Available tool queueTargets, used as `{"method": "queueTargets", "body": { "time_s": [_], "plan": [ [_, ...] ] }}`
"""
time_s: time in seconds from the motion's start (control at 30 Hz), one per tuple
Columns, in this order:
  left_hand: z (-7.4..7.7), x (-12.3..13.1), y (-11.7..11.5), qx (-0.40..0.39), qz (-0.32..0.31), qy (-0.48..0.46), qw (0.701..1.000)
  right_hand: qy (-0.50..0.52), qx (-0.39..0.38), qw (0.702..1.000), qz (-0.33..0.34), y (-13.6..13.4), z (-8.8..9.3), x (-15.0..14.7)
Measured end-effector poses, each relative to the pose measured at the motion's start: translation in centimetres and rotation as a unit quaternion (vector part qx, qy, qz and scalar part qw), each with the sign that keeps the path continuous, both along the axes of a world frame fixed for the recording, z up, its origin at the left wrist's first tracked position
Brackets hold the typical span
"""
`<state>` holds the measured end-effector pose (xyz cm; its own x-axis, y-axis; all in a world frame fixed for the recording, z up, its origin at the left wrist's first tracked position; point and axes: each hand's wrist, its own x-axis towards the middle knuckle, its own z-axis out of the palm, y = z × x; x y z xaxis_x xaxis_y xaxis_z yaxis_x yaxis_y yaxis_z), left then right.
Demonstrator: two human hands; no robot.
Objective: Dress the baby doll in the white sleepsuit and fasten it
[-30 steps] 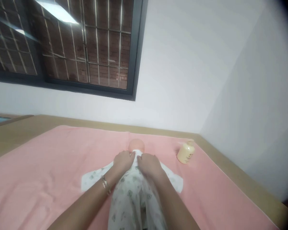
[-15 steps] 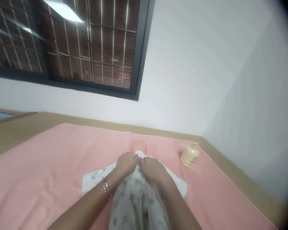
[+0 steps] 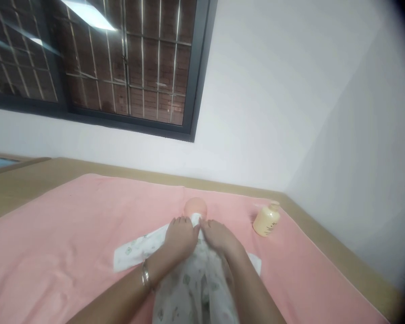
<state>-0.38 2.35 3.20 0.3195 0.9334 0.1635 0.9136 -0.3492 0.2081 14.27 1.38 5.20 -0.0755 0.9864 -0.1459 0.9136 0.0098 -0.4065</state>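
A doll lies face-up or face-down, I cannot tell which, and only its bald, pinkish head point(image 3: 195, 207) shows. White baby clothes with a small green print point(image 3: 138, 249) cover its body, with the sleeves spread to both sides. Just below the neck, my left hand point(image 3: 182, 236) is closed on the front of the clothes. Close beside it, my right hand point(image 3: 219, 235) pinches the same cloth, thumbs nearly meeting at the middle. My forearms hide part of the sleeves, and the lower cloth hangs toward me.
Under the doll is a pink sheet point(image 3: 77, 234) with wrinkles at the left. To the right, a cream pump bottle point(image 3: 266, 220) lies tilted on it. Wooden boards point(image 3: 30, 180) border the sheet, and a white wall point(image 3: 249, 112) with a barred window point(image 3: 131, 67) rises behind.
Both hands have shifted slightly down and apart along the front of the clothes, showing more white cloth at the neck. The bottle has stayed in place.
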Motion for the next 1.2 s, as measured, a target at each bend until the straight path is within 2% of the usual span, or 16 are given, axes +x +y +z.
{"method": "queueTargets", "body": {
  "time_s": [0.1, 0.17, 0.33, 0.4, 0.5, 0.6, 0.67, 0.93, 1.2],
  "plan": [
    [-0.2, -0.7, 1.8, -0.060, 0.020, -0.023, 0.998, -0.021, 0.040, 0.998, 0.050, -1.6, 0.6, -0.7],
    [-0.4, -0.8, 2.2, -0.080, 0.037, -0.026, 0.996, -0.017, 0.046, 0.998, 0.050, -1.7, 0.5, -0.9],
    [-0.3, 0.0, 0.6, 0.004, 0.026, 0.026, 0.999, -0.026, 0.025, 0.999, -0.039, 1.1, -1.5, -0.5],
    [-0.1, 0.2, 0.3, 0.003, 0.015, 0.021, 1.000, -0.026, 0.011, 0.998, -0.062, 2.3, -2.5, -0.3],
    [0.0, -0.2, 1.2, -0.067, 0.023, -0.044, 0.997, -0.011, 0.004, 0.997, -0.076, 3.3, -3.4, -0.2],
    [-0.2, -0.9, 2.7, -0.150, 0.054, -0.117, 0.980, -0.009, 0.015, 0.997, -0.080, 3.5, -3.6, -0.3],
    [-0.6, -1.1, 3.4, -0.178, 0.065, -0.146, 0.971, -0.014, 0.020, 0.996, -0.088, 3.5, -3.5, -0.3],
    [-2.1, -0.9, 4.0, -0.144, 0.088, -0.135, 0.976, -0.020, 0.014, 0.994, -0.103, 3.7, -3.9, -0.2],
    [-2.7, -1.0, 4.3, -0.128, 0.085, -0.142, 0.978, -0.016, 0.015, 0.994, -0.105, 3.7, -3.9, -0.3]
  ]
}}
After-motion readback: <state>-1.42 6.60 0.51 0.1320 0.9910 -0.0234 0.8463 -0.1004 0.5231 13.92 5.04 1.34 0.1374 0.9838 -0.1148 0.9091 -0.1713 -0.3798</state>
